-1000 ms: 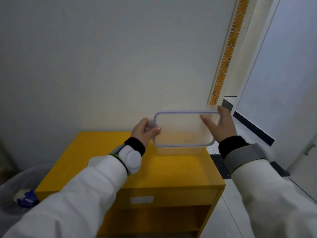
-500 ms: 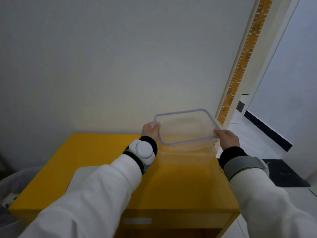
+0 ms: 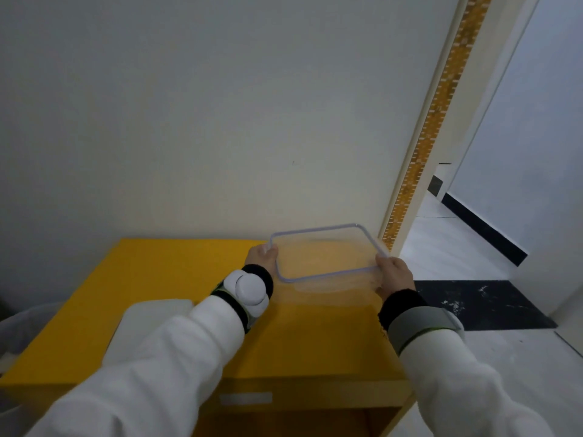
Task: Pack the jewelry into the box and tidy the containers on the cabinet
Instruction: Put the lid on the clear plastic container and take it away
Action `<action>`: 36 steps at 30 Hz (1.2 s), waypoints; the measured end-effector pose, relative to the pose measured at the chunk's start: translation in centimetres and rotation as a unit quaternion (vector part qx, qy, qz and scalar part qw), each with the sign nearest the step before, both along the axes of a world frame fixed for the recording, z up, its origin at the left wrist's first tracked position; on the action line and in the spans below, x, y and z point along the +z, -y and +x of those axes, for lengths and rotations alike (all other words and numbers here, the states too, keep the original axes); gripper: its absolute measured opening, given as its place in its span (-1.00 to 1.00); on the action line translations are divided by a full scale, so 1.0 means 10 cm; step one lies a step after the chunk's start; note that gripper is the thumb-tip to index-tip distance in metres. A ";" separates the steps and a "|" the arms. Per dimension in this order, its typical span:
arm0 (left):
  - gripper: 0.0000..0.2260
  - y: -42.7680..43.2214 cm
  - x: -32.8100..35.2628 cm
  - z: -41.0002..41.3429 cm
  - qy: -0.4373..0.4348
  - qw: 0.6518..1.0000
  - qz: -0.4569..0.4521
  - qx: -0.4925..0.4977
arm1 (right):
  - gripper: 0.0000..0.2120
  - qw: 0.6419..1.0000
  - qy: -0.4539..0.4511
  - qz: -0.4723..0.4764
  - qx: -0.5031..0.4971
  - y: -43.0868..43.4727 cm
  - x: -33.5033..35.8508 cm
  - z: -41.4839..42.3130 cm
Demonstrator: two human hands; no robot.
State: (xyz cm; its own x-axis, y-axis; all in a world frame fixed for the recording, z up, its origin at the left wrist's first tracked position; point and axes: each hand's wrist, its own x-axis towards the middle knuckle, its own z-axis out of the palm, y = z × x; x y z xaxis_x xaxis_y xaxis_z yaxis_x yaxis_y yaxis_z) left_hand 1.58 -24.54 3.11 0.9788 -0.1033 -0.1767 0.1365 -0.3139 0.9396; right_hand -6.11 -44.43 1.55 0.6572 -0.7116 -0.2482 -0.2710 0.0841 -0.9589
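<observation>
A clear plastic container (image 3: 328,257) with a purple-edged rim hovers low over the back right part of the yellow cabinet top (image 3: 176,269), its opening facing up. My left hand (image 3: 262,256) grips its left rim and my right hand (image 3: 394,274) grips its right front corner. A pale flat object (image 3: 148,323), perhaps a lid or box, lies on the cabinet near the front left, partly hidden by my left sleeve. No jewelry shows in this view.
A plain wall stands right behind the cabinet. To the right are a door frame with an orange patterned strip (image 3: 435,121), tiled floor and a dark mat (image 3: 479,304). A grey bin (image 3: 19,329) sits at the cabinet's left. An open shelf shows below the top.
The container has tipped from facing me to opening upward and come down close to the cabinet top. My right hand shifted from its far edge to the right front corner.
</observation>
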 end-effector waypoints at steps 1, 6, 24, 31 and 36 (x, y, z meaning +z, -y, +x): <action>-0.66 -0.05 -0.01 -0.05 0.005 1.000 0.005 0.004 | -0.66 1.000 0.002 -0.005 0.000 -0.06 0.00 -0.06; -0.67 -0.36 -0.14 -0.36 0.010 1.000 -0.006 0.018 | -0.62 1.000 0.005 -0.005 0.010 -0.37 -0.04 -0.33; -0.64 -0.99 -0.08 -0.58 -0.009 0.998 -0.012 0.060 | -0.51 0.999 0.008 -0.024 0.043 -1.09 0.02 -0.81; -0.50 -1.00 -0.10 -0.58 -0.025 0.999 -0.017 0.042 | -0.44 0.999 -0.009 -0.003 0.051 -1.10 -0.02 -0.85; -0.42 -1.01 -0.16 -0.55 -0.038 0.997 -0.052 0.050 | -0.37 0.998 0.003 0.014 0.062 -1.06 0.07 -0.86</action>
State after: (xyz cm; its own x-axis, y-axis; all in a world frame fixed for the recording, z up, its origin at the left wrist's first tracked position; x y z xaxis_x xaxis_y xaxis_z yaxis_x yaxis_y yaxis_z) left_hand -3.91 -14.42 1.53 0.9694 -0.0269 -0.2442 0.2344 -0.1967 0.9520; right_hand -14.72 -33.85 2.24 0.7407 -0.6179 -0.2638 -0.2761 0.0779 -0.9580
